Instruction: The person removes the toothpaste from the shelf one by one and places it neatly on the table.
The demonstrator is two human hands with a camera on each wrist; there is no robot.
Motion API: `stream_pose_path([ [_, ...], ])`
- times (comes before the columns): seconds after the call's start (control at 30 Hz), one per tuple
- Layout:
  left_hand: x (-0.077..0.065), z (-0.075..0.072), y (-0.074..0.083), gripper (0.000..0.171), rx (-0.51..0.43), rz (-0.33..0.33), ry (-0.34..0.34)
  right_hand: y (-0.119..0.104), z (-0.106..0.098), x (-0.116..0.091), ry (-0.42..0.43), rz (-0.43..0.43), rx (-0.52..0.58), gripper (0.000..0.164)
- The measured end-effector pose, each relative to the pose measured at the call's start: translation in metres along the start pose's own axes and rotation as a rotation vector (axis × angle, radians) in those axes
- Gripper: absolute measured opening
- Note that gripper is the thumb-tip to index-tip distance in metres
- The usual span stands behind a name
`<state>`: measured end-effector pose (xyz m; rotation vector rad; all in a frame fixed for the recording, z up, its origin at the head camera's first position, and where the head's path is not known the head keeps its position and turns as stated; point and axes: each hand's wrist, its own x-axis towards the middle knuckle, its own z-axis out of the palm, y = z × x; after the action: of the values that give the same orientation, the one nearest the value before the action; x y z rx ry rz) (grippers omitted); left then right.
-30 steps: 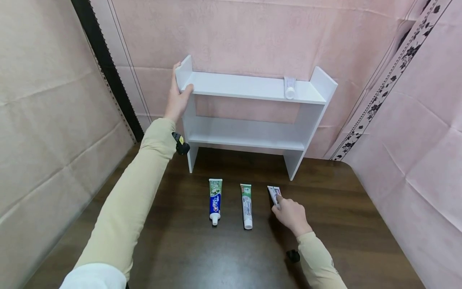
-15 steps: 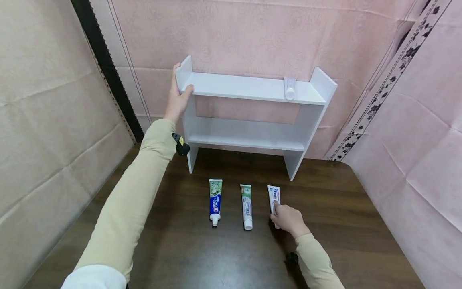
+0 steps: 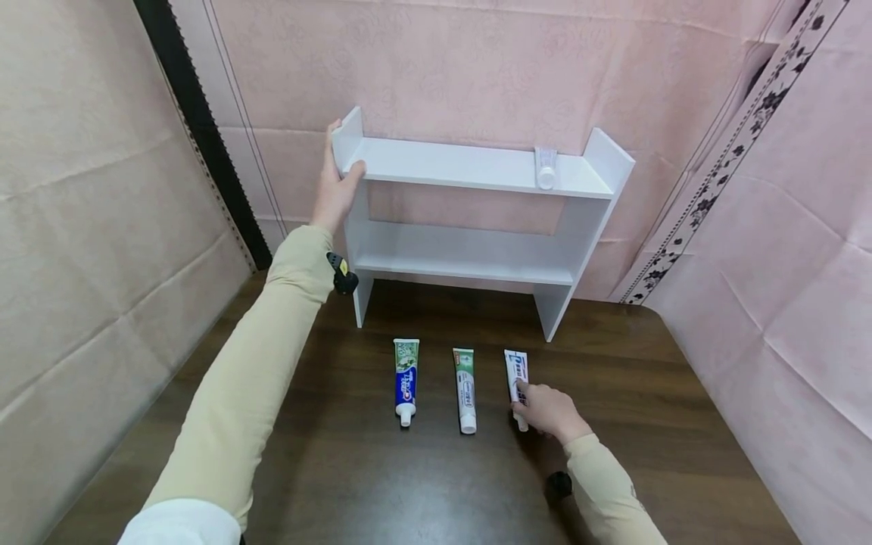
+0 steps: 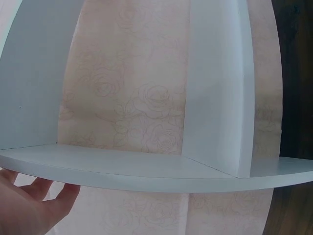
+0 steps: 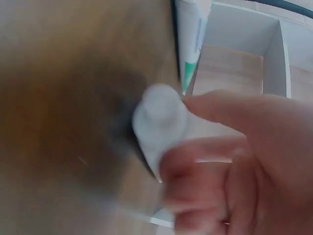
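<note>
Three toothpaste tubes lie side by side on the dark wooden table (image 3: 422, 484): a blue one (image 3: 406, 378), a green one (image 3: 465, 387) and a white one (image 3: 515, 369). My right hand (image 3: 543, 410) grips the white tube at its cap end. In the right wrist view the fingers (image 5: 220, 161) curl round the blurred white cap (image 5: 159, 122). My left hand (image 3: 338, 180) holds the upper left corner of the white shelf unit (image 3: 470, 166), thumb on the top board. The left wrist view shows my fingertips (image 4: 34, 200) under that board (image 4: 146, 171).
A small white tube (image 3: 546, 168) lies on the top board near its right end. The lower board (image 3: 463, 253) is bare. Pink cloth walls stand close behind and to the right, a beige wall to the left.
My right hand has slid back along the white tube toward its cap, and the tube now lies straight on the table. The left hand has stayed on the shelf corner.
</note>
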<state>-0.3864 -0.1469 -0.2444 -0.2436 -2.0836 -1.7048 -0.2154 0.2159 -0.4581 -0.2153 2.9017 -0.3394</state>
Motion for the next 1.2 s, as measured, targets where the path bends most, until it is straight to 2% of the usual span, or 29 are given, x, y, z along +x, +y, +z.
stream_pose_path([
  [0.07, 0.002, 0.001, -0.003, 0.069, 0.009, 0.005, 0.002, 0.001, -0.012, 0.001, -0.005, -0.015, 0.0, 0.048],
  [0.13, 0.002, 0.0, -0.003, 0.07, 0.002, 0.011, 0.001, 0.001, -0.03, 0.003, 0.039, -0.052, -0.006, 0.051],
  [0.23, -0.002, -0.002, 0.003, 0.07, -0.015, 0.005, -0.002, -0.003, -0.069, 0.008, 0.163, -0.11, -0.033, 0.059],
  [0.33, -0.01, -0.004, 0.016, 0.07, -0.03, 0.002, -0.006, -0.016, -0.119, 0.01, 0.282, -0.122, -0.031, 0.068],
  [0.43, -0.019, -0.005, 0.027, 0.07, -0.029, 0.003, -0.015, -0.031, -0.165, 0.01, 0.448, -0.129, -0.066, 0.072],
  [0.5, -0.022, -0.005, 0.03, 0.07, -0.029, 0.008, -0.02, -0.041, -0.189, 0.011, 0.564, -0.145, -0.1, 0.071],
  [0.6, -0.024, -0.004, 0.03, 0.07, -0.036, 0.009, -0.024, -0.052, -0.214, 0.015, 0.709, -0.171, -0.153, 0.071],
  [0.7, -0.024, -0.005, 0.03, 0.071, -0.037, 0.001, -0.026, -0.059, -0.231, 0.024, 0.743, -0.177, -0.19, 0.073],
  [0.87, -0.026, -0.005, 0.028, 0.071, -0.017, -0.015, -0.03, -0.06, -0.244, 0.044, 0.652, -0.145, -0.221, 0.079],
  [0.97, -0.027, -0.005, 0.026, 0.07, -0.023, -0.009, -0.027, -0.061, -0.247, 0.052, 0.629, -0.139, -0.199, 0.073],
  [1.07, -0.026, -0.005, 0.025, 0.07, -0.04, 0.004, -0.028, -0.063, -0.248, 0.054, 0.653, -0.13, -0.146, 0.062],
  [1.2, -0.022, -0.004, 0.025, 0.071, -0.06, 0.015, -0.034, -0.066, -0.248, 0.055, 0.732, -0.147, -0.116, 0.048],
])
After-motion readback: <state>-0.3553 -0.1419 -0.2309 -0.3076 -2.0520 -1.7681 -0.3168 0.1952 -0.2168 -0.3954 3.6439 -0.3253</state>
